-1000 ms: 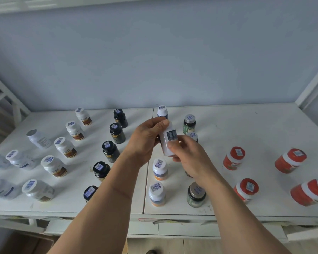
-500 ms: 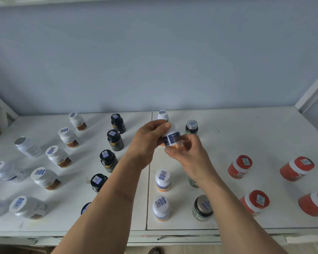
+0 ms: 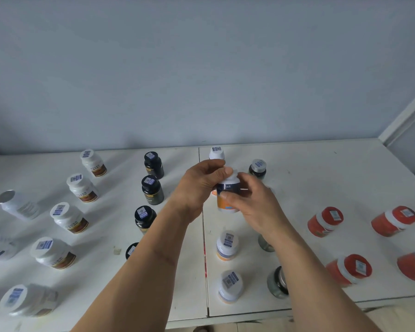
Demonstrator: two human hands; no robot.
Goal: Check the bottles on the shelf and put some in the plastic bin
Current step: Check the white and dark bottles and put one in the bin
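Head view. Both hands are raised above the middle of the white shelf [image 3: 321, 164] and hold one white bottle [image 3: 228, 196] between them. The left hand [image 3: 199, 185] has its fingers curled round the cap end. The right hand [image 3: 254, 207] pinches the body, its thumb lying across the dark blue band of the label; an orange band shows lower down. The bottle stands roughly upright and clear of the shelf surface.

On the shelf directly below the hands, two like white bottles with coded cap stickers stand in a line, the nearer white bottle [image 3: 230, 285] and the middle white bottle [image 3: 227, 245]; a third white cap [image 3: 216, 153] shows just behind the left hand's fingers. A column of black bottles [image 3: 151, 189] stands left of the centre seam, and white bottles with brown labels [image 3: 82, 188] stand further left. Red jars [image 3: 325, 221] lie on their sides at the right. Two dark glass jars [image 3: 277, 283] are partly hidden by the right forearm.
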